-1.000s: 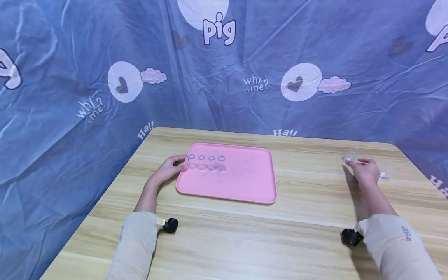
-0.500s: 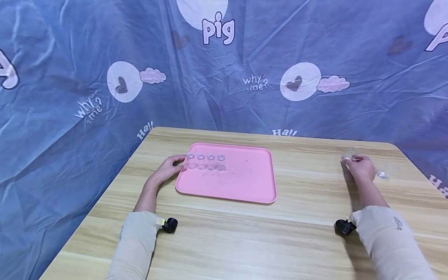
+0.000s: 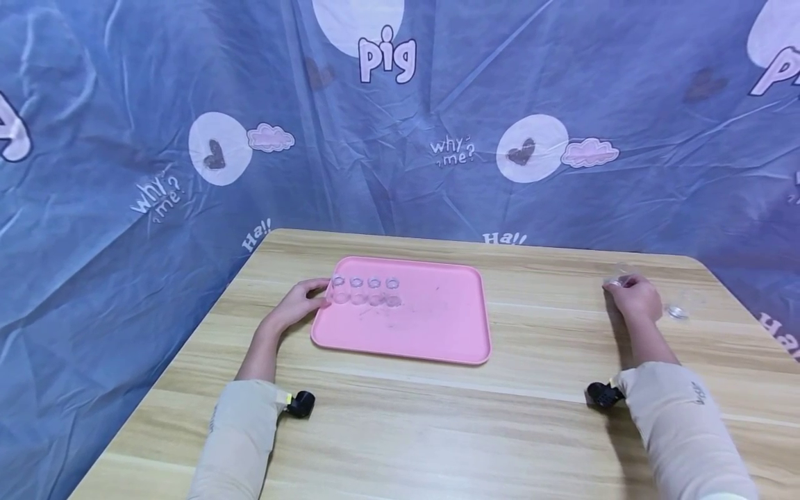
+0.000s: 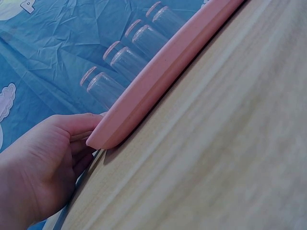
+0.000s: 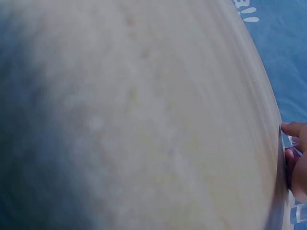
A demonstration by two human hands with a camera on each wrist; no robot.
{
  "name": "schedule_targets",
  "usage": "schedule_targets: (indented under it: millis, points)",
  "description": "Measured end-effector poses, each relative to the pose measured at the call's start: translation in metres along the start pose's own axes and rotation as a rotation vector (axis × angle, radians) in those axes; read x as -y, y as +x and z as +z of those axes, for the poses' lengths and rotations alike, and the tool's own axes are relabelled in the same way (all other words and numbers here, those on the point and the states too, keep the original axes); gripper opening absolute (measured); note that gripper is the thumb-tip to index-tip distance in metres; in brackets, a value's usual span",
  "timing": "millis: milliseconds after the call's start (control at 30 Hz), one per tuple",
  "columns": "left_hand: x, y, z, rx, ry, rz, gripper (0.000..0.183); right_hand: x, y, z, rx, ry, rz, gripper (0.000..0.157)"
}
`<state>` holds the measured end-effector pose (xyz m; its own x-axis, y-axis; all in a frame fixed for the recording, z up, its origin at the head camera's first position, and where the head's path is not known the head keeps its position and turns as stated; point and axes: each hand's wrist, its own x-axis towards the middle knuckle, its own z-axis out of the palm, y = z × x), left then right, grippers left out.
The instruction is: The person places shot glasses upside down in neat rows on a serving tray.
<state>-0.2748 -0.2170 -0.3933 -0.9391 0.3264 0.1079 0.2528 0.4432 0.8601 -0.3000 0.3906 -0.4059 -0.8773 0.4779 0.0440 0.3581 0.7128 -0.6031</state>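
My left hand (image 3: pixel 295 305) is at the left edge of a pink tray (image 3: pixel 437 333). In the left wrist view its thumb lies at the tray's rim, with the other fingers bent below. Several small clear glass cups (image 4: pixel 106 90) stand in a row on the tray, the leftmost close to that hand. Far to the right, my right hand (image 3: pixel 637 298) holds another clear cup (image 3: pixel 615 282) between thumb and fingers, partly covered by them. One more clear cup (image 3: pixel 677 312) is on the table just right of this hand; the right wrist view shows part of it.
The wooden table (image 3: pixel 437 430) has pale grain and a rounded far right corner. A blue printed cloth (image 3: pixel 375 180) hangs behind it and along the left side. Each sleeve carries a black wrist camera (image 3: pixel 303 404). The tray's right part is bare pink.
My right hand has shifted slightly left, its fingers drawing in closer round the cup. The left hand stays at the tray's edge. The head view has shifted a little.
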Motion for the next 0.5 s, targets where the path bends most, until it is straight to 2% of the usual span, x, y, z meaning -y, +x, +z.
schedule_targets:
  millis: [300, 500]
  points:
    - [-0.0003, -0.0003, 0.0001, -0.006, -0.008, -0.011, 0.042, -0.0008, 0.0015, -0.0034, 0.036, -0.003, -0.001, 0.043]
    - [0.0002, 0.0002, -0.0007, 0.001, -0.012, 0.006, 0.042, -0.0017, 0.0038, -0.0063, 0.049, -0.01, -0.026, 0.039]
